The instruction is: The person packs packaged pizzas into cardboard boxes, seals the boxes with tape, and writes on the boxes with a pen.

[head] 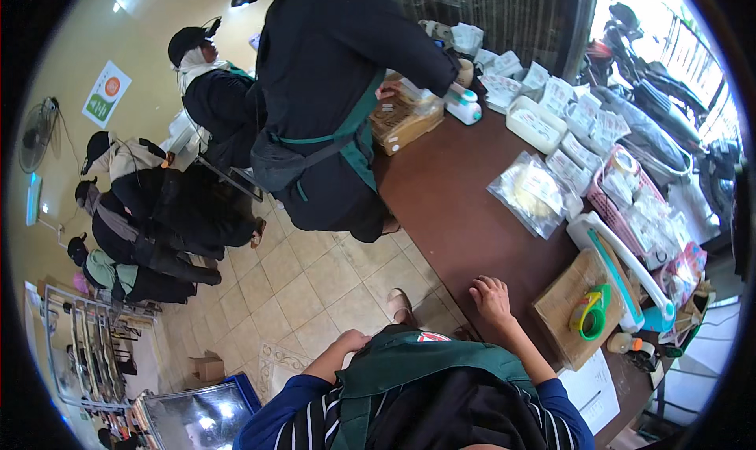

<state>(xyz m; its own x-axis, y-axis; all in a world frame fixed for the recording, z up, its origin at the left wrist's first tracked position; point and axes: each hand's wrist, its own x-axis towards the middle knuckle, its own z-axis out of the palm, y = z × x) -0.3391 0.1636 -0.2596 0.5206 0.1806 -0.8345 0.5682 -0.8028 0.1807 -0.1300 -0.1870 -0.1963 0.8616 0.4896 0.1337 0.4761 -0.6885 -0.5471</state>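
My left hand hangs beside my green apron, with its fingers largely turned out of sight. My right hand rests at the edge of the brown table, fingers slightly bent and nothing in it. To its right lies a cardboard box wrapped in clear plastic. On that box stands a green and yellow tape dispenser. A white and teal bag sealer lies against the box. Farther up the table is a clear plastic pouch with pale contents and a label.
A co-worker stands at the table's far end, near another cardboard box and a second white and teal device. Labelled packets, a white tub and a pink basket line the far side. Several people stand left.
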